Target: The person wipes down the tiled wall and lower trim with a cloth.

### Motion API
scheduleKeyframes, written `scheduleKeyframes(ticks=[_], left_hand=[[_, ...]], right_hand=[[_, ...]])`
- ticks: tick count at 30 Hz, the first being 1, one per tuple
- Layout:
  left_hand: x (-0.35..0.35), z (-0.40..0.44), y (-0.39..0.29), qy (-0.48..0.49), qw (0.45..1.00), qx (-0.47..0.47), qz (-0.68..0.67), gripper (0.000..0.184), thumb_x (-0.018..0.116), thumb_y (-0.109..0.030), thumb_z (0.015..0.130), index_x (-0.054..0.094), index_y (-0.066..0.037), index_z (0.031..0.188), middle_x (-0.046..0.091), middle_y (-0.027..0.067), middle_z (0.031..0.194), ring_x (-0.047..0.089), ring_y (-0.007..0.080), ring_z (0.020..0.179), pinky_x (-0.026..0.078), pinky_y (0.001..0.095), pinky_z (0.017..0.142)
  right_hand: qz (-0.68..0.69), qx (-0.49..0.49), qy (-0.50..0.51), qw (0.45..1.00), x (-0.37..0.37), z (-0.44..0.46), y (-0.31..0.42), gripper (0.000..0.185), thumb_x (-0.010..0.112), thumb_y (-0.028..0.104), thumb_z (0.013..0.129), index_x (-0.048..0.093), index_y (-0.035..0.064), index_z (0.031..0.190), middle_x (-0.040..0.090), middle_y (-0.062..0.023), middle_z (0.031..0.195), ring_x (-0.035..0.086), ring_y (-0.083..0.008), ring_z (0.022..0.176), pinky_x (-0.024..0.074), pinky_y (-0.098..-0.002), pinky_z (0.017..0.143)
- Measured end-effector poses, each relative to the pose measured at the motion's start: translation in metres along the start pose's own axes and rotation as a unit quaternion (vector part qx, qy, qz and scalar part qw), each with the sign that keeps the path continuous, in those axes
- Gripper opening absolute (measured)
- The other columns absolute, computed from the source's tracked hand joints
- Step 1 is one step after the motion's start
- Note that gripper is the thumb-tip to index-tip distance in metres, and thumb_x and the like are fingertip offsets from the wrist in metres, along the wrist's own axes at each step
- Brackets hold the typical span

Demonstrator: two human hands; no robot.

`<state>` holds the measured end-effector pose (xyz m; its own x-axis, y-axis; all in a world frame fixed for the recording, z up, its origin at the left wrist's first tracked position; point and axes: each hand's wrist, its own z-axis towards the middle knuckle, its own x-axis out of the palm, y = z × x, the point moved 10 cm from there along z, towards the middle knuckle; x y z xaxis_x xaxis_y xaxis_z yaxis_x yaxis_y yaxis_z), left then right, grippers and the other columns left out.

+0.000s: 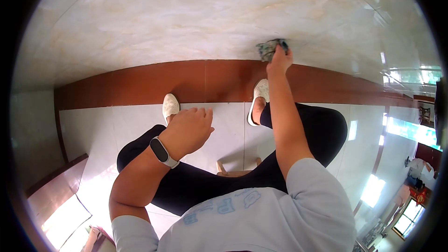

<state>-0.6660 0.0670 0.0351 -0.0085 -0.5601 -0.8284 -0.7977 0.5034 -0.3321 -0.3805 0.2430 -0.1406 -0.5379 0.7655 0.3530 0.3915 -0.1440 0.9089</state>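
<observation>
My right hand (281, 59) is closed on a crumpled, dark green patterned cloth (269, 50), which lies against the glossy marbled wall tiles (186, 23) just above the red-brown skirting band (205, 81). Over my left knee hovers my left hand (189, 130), its fingers a little apart and nothing visible in it. A watch with a white strap (162, 152) is on the left wrist. The palm side of the left hand is hidden from view.
Part of a small wooden stool (228, 172) shows between my legs. My feet in white shoes (171, 106) stand near the band on pale floor tiles (210, 151). A window (409, 218) and household items appear at the far right.
</observation>
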Motion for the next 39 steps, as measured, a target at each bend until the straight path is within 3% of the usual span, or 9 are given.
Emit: scheduleKeyframes(ticks=[6,10,12,14,19,22,24,29,39], left_hand=[[-0.001,-0.002,-0.005,-0.024,1.000,0.015,0.003,0.037,0.059,-0.020,0.086,0.050,0.004,0.111,0.059,0.0146,0.097,0.057,0.0292,0.094,0.047,0.0375,0.081],[0.002,-0.005,-0.006,-0.030,0.999,0.013,0.013,0.037,0.059,-0.021,0.086,0.050,0.004,0.112,0.059,0.0147,0.098,0.057,0.0291,0.095,0.047,0.0375,0.082],[0.006,-0.002,-0.005,-0.006,1.000,0.007,0.013,0.037,0.058,-0.021,0.086,0.050,0.004,0.112,0.059,0.0150,0.098,0.057,0.0293,0.096,0.047,0.0377,0.083],[0.008,0.000,-0.004,0.010,1.000,0.003,0.011,0.037,0.058,-0.021,0.086,0.050,0.003,0.112,0.059,0.0152,0.099,0.057,0.0294,0.096,0.047,0.0378,0.083],[0.005,0.009,-0.005,0.025,1.000,0.008,0.015,0.036,0.059,-0.020,0.086,0.050,0.004,0.112,0.059,0.0150,0.099,0.057,0.0293,0.096,0.047,0.0378,0.083],[0.001,0.010,-0.007,0.017,1.000,0.015,0.011,0.036,0.059,-0.020,0.086,0.050,0.004,0.112,0.059,0.0148,0.098,0.057,0.0296,0.096,0.047,0.0378,0.084],[-0.001,0.007,-0.006,-0.010,1.000,0.016,0.005,0.037,0.060,-0.020,0.085,0.050,0.004,0.111,0.059,0.0147,0.098,0.057,0.0292,0.095,0.047,0.0380,0.084],[-0.001,-0.009,0.000,-0.024,1.000,0.003,0.001,0.040,0.061,-0.020,0.084,0.050,0.005,0.113,0.059,0.0148,0.098,0.057,0.0287,0.095,0.046,0.0382,0.086],[-0.002,-0.012,0.011,-0.064,0.997,0.004,0.032,0.042,0.061,-0.024,0.084,0.051,0.005,0.113,0.060,0.0136,0.095,0.059,0.0275,0.093,0.047,0.0380,0.081]], right_hand=[[0.010,0.043,-0.076,0.996,-0.039,0.042,0.022,0.029,0.058,-0.002,0.077,0.054,-0.0026,0.106,0.063,-0.0130,0.089,0.062,-0.0213,0.068,0.0502,-0.0309,0.053],[-0.068,0.086,0.049,0.993,-0.001,0.015,0.009,0.036,0.059,-0.002,0.076,0.051,-0.0012,0.111,0.063,-0.0136,0.089,0.062,-0.0198,0.065,0.0459,-0.0285,0.045],[-0.098,0.065,0.015,0.993,0.019,-0.032,0.004,0.039,0.061,0.000,0.075,0.051,-0.0007,0.113,0.063,-0.0116,0.090,0.061,-0.0179,0.069,0.0473,-0.0285,0.051],[-0.120,0.037,0.111,0.986,0.050,-0.052,-0.039,0.041,0.064,0.003,0.069,0.056,-0.0033,0.109,0.062,-0.0097,0.090,0.059,-0.0164,0.081,0.0483,-0.0286,0.072],[-0.141,0.035,0.201,0.969,0.087,-0.090,-0.045,0.029,0.068,0.004,0.067,0.063,-0.0020,0.095,0.063,-0.0085,0.086,0.058,-0.0144,0.075,0.0486,-0.0285,0.067],[-0.175,0.083,0.119,0.974,0.047,-0.057,-0.067,0.031,0.067,0.002,0.068,0.061,-0.0024,0.098,0.062,-0.0086,0.085,0.058,-0.0153,0.075,0.0494,-0.0301,0.067],[-0.165,0.109,0.057,0.979,0.003,-0.015,-0.081,0.040,0.065,0.001,0.071,0.056,-0.0035,0.110,0.059,-0.0134,0.101,0.057,-0.0216,0.086,0.0498,-0.0332,0.074],[-0.075,0.144,-0.045,0.986,-0.084,0.090,-0.086,0.022,0.056,-0.004,0.073,0.058,-0.0045,0.095,0.061,-0.0144,0.091,0.062,-0.0261,0.072,0.0524,-0.0368,0.056],[0.177,0.417,-0.005,0.892,-0.052,0.022,-0.216,0.025,0.045,0.003,0.085,0.057,0.0033,0.107,0.061,-0.0109,0.105,0.059,-0.0268,0.097,0.0501,-0.0439,0.086]])
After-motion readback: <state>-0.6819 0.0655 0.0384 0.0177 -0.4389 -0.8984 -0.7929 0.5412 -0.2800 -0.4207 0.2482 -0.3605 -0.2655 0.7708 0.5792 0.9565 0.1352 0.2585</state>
